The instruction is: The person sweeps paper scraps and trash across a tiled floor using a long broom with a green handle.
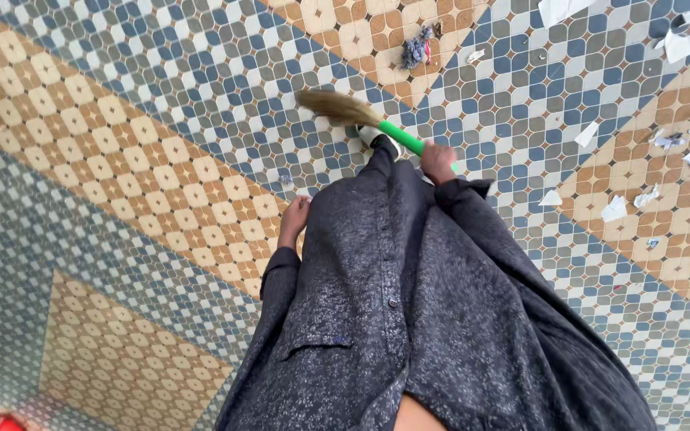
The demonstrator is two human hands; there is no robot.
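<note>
A: Right hand (438, 162) closed in a fist round the green handle (400, 137) of a broom (358, 116), fingers wrapped fully about it, gripping near the upper end

B: And the broom itself?

A: Slanting out ahead of the body, straw-coloured bristles (335, 105) low over the patterned tile floor (161, 160), blurred, so cannot tell whether touching the tiles. Black-and-white collar where handle meets bristles

B: Left hand (295, 217)?

A: Hanging loose beside the dark speckled shirt (409, 319), fingers relaxed and slightly curled, holding nothing, well apart from the broom

B: Around it?

A: Clump of grey lint and dust (417, 49) on the tan band of tiles, beyond the bristles and apart from them. Scraps of white paper (615, 209) scattered to the right of the handle, more of the same near the top edge. Something red (8, 424) at the bottom left corner, too little visible to tell what

B: Floor pattern?

A: Blue-and-white mosaic crossed by diagonal tan bands
</note>
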